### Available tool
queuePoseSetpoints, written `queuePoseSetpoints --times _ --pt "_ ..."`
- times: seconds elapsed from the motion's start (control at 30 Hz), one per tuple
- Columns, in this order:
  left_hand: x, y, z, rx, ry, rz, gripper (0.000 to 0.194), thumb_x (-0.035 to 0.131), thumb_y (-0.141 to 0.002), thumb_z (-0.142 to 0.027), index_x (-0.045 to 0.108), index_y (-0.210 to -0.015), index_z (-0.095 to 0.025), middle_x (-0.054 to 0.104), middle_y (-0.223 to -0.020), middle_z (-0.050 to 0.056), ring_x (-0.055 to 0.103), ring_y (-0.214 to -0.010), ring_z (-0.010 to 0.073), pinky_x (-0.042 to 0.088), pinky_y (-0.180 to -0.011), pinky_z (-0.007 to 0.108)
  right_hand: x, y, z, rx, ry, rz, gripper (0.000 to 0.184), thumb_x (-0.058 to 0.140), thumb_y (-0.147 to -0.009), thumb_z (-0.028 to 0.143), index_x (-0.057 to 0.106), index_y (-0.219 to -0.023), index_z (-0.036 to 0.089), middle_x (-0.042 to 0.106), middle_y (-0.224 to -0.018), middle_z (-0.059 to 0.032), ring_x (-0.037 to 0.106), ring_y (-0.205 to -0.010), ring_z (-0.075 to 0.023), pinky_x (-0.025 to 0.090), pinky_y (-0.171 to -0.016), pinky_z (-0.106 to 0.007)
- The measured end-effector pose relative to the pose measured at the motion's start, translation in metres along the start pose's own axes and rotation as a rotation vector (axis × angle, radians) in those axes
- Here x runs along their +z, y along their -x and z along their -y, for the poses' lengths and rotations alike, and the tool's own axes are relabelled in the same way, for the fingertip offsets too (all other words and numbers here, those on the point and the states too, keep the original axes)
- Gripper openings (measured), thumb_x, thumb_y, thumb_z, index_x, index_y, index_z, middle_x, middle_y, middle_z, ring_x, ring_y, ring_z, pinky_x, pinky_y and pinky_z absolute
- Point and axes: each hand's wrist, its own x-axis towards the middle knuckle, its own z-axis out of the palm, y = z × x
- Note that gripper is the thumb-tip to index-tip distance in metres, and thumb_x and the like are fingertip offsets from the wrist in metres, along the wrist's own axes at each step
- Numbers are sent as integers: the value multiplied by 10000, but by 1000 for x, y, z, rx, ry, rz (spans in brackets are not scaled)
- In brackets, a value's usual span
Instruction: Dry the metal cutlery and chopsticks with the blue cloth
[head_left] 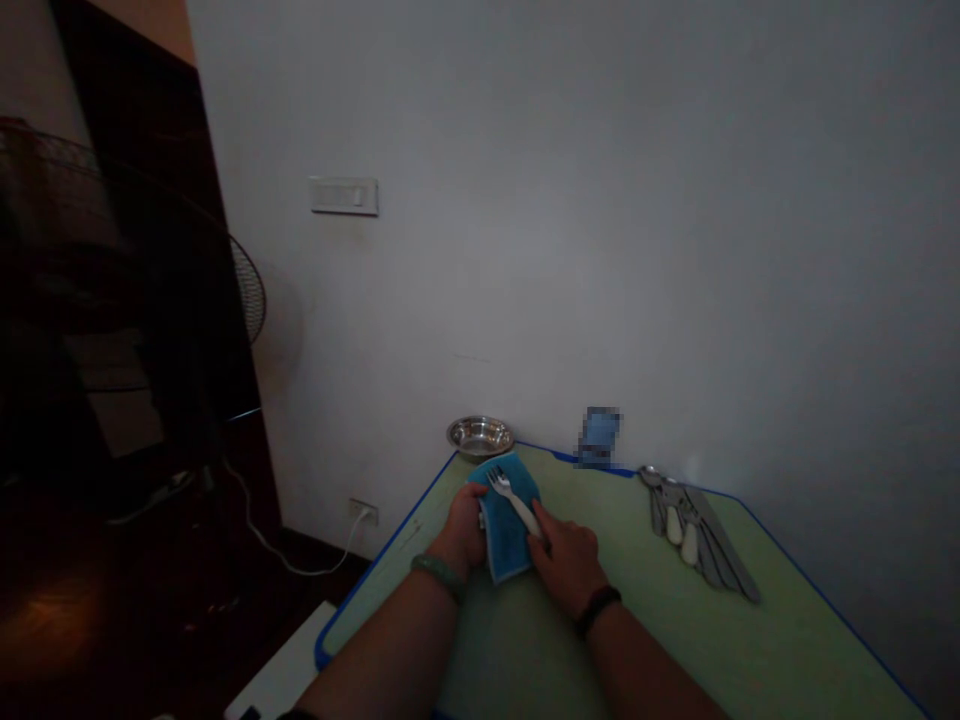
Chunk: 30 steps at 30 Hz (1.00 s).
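A blue cloth (510, 545) is spread between my hands above the green table. My left hand (463, 525) grips the cloth's left side, its fingers partly behind it. Across the front of the cloth lies a fork (504, 484) with metal tines and a pale handle, tines pointing up and left. My right hand (568, 558) is closed around the handle's lower end, close to the cloth's right edge. A round metal bowl (481, 437) stands beyond my left hand at the table's far left corner.
Several spoons and other cutlery (694, 535) lie in a row on the right of the green table (622, 640), which has a blue edge. A blurred-out upright object (599, 437) stands by the wall. A fan (251, 290) is at the left.
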Motion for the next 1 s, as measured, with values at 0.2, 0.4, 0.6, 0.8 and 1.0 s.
queuePoseSetpoints --times 0.2,0.4,0.6,0.8,1.0 --pt "2 2 -1 88 13 -80 414 421 -667 -281 589 -960 -42 667 -654 124 641 -643 296 499 -645 458 -3 2 2 -65 -22 7 433 361 -843 374 437 -1259 282 643 -1008 -64 542 -942 -213 243 -870 -365" --pt "3 2 -2 65 52 -42 404 432 -646 -286 592 -944 -64 666 -656 107 642 -666 297 488 -693 467 -1 2 4 -71 6 56 438 349 -849 380 424 -1270 285 657 -966 -71 555 -926 -216 253 -861 -367" --pt "0 1 -1 61 39 -6 361 435 -638 -272 603 -900 -90 660 -641 91 645 -688 276 487 -717 446 -1 1 4 -62 25 82 451 360 -841 377 414 -1277 278 658 -971 -71 565 -928 -218 266 -855 -364" --pt "4 4 1 86 44 -52 328 439 -632 -262 607 -853 -88 644 -605 92 642 -675 276 485 -721 441 0 0 2 -68 37 91 460 370 -837 398 400 -1283 293 663 -959 -67 572 -923 -214 270 -847 -356" --pt "3 4 1 90 13 -21 349 437 -632 -273 604 -875 -87 659 -659 103 640 -696 284 474 -741 451 -3 2 4 -70 49 82 454 367 -840 395 404 -1280 292 664 -947 -59 574 -919 -209 269 -843 -352"
